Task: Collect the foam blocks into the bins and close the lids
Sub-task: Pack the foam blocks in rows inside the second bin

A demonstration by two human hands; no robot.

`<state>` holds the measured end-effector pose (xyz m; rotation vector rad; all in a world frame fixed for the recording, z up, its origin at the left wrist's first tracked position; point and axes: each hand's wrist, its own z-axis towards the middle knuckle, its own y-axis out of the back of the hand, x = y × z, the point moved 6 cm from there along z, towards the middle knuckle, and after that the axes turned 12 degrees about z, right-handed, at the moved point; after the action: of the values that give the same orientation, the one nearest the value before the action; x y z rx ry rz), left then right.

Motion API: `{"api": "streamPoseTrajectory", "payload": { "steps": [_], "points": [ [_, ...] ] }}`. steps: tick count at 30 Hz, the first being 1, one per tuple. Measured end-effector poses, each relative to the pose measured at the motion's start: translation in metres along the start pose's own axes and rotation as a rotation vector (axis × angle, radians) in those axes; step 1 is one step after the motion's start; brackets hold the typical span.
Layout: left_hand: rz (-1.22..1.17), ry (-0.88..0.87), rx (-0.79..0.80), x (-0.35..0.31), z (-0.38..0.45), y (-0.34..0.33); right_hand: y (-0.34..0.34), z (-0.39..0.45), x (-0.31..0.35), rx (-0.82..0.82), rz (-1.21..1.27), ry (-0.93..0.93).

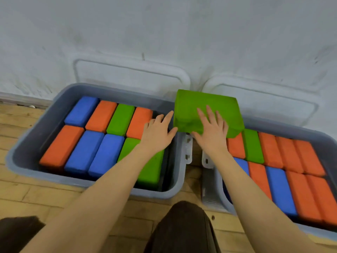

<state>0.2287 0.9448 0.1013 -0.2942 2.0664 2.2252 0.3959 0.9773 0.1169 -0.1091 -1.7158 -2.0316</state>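
No readable text, labels, brands or numbers anywhere in view. Foam blocks, bins and lids all show plain surfaces, no print legible.

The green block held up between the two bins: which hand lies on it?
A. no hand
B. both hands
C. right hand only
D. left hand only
B: the right hand lies flat on the green block, and the left hand touches its left edge.
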Motion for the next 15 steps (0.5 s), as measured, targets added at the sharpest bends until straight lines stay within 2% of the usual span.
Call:
{"api": "streamPoseTrajectory", "payload": {
  "steps": [3,6,9,11,13,15],
  "points": [
    [-0.034,0.02,0.061,-0.005,0.008,-0.016,-0.008,0.004,-0.018,-0.036,-0.058,0.049],
    [-0.083,-0.058,0.047,-0.007,0.022,-0.028,-0.015,0.004,-0.025,-0.126,-0.089,0.081],
    [-0.483,-0.146,0.075,-0.015,0.037,-0.034,-0.013,0.01,-0.023,-0.203,-0.132,0.118],
    [-0.75,-0.143,0.074,-0.019,0.042,-0.033,-0.014,0.013,-0.022,-0.224,-0.178,0.151],
    [-0.843,-0.121,0.031,-0.019,0.043,-0.024,-0.011,0.015,-0.02,-0.263,-0.185,0.151],
    [-0.799,-0.134,-0.088,-0.016,0.04,-0.007,-0.006,0.014,-0.011,-0.295,-0.149,0.145]
  ]
}}
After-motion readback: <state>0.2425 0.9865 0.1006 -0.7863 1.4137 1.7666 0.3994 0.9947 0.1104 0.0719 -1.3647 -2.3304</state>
